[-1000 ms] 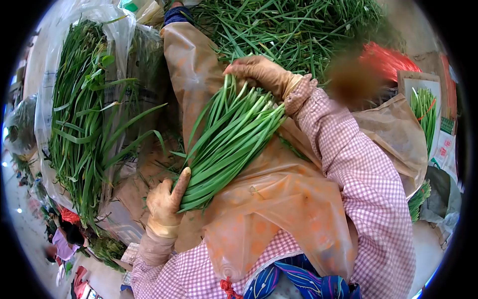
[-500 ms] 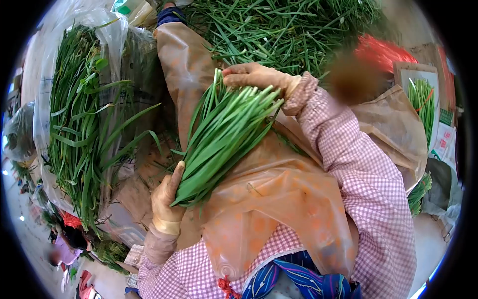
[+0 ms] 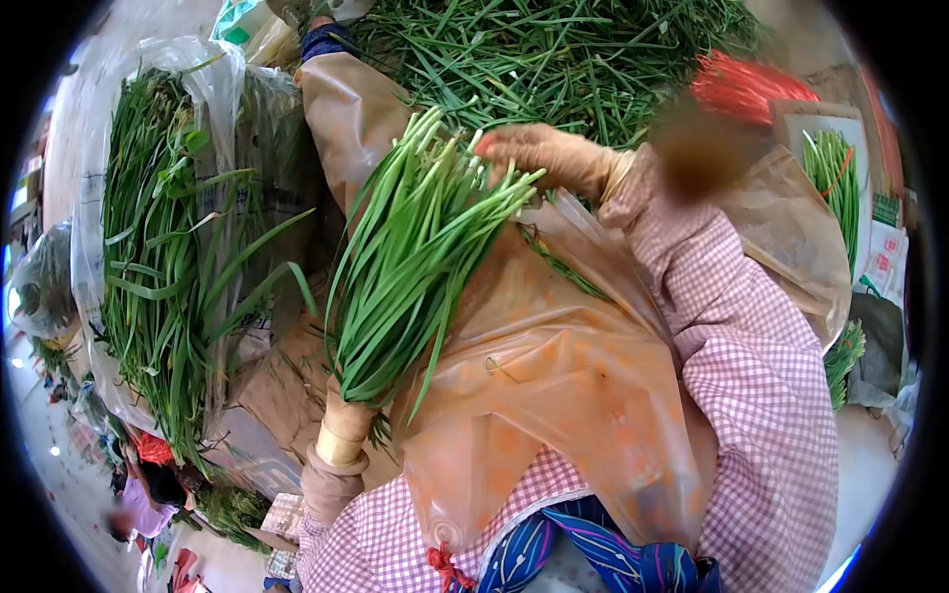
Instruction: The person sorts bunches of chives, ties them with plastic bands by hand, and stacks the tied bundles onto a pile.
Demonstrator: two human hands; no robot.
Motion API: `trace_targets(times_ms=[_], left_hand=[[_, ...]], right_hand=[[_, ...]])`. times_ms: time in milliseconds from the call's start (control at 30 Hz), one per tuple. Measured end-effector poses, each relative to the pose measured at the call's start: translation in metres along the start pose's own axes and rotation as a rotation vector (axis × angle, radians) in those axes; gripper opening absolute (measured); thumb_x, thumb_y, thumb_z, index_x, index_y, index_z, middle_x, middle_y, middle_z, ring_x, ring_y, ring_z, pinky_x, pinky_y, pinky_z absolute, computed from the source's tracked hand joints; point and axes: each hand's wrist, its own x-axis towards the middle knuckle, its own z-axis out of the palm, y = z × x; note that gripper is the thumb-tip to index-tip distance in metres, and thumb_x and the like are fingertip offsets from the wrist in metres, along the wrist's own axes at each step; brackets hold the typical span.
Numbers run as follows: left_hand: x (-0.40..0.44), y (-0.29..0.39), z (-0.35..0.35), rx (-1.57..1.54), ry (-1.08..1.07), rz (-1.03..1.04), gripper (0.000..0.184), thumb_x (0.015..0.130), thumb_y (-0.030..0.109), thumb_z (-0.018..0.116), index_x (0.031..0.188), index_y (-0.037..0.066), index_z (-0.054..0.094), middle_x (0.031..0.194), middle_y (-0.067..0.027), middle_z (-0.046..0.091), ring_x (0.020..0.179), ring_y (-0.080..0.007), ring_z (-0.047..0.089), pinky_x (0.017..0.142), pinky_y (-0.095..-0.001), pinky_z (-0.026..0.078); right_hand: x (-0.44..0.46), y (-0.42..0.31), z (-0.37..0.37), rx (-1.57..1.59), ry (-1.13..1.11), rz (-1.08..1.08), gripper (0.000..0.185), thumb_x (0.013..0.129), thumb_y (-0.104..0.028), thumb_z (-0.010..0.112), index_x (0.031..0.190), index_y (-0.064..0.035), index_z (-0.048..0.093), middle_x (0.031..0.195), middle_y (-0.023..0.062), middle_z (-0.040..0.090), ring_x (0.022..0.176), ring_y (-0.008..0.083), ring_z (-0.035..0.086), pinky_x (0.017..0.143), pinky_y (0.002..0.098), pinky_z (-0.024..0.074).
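A loose bunch of garlic chives (image 3: 405,257) lies slantwise over my lap, pale stem ends away from me and green leaf tips toward me. My left hand (image 3: 348,417) is at the leaf-tip end, holding the bunch from below; the leaves cover its fingers. Beside the stem ends, my right hand (image 3: 549,158) touches them with its fingers stretched out to the left. A few stems cross in front of its palm. Both hands appear to be in tan gloves. Under the bunch spreads a translucent orange-brown apron (image 3: 554,385).
A large heap of loose chives (image 3: 554,59) lies ahead. On the left, a clear plastic bag (image 3: 222,89) holds more long greens (image 3: 148,267). To the right are red ties (image 3: 746,89) and a tied chive bundle (image 3: 832,183). Another person (image 3: 148,494) is at lower left.
The bunch has shifted slightly left and spread looser, with stems fanned apart. My left hand has moved down and under the leaves, hiding its thumb. My right hand has moved slightly right.
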Motion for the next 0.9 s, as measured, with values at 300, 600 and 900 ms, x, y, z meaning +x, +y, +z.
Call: trace_targets(times_ms=[300,600,900], left_hand=[[0.004,-0.005,0.005,-0.047,0.004,-0.013,0.048,0.087,-0.001,0.061,0.133,0.003,0.050,0.121,-0.0101,0.063,0.105,-0.0197,0.061,0.088,-0.0298,0.049],[0.003,-0.010,0.007,-0.067,-0.011,-0.020,0.048,0.087,0.000,0.061,0.133,0.003,0.050,0.119,-0.0098,0.064,0.103,-0.0192,0.062,0.087,-0.0295,0.050],[0.000,-0.011,0.013,-0.067,0.000,0.003,0.047,0.087,0.000,0.061,0.133,0.003,0.050,0.118,-0.0094,0.065,0.101,-0.0187,0.063,0.086,-0.0293,0.050]], right_hand=[[-0.029,-0.022,-0.022,0.428,0.415,-0.391,0.018,0.097,-0.023,0.057,0.099,-0.0050,0.062,0.056,-0.0045,0.045,0.041,0.0063,0.033,0.038,0.0227,0.0274],[-0.075,-0.016,0.058,-0.186,0.307,-0.228,0.026,0.088,-0.030,0.070,0.089,-0.0041,0.067,0.064,-0.0010,0.059,0.060,0.0058,0.049,0.054,0.0229,0.0424],[-0.055,0.006,0.049,0.018,0.312,-0.263,0.013,0.090,-0.013,0.067,0.092,-0.0003,0.068,0.072,-0.0016,0.064,0.055,0.0044,0.051,0.049,0.0208,0.0426]])
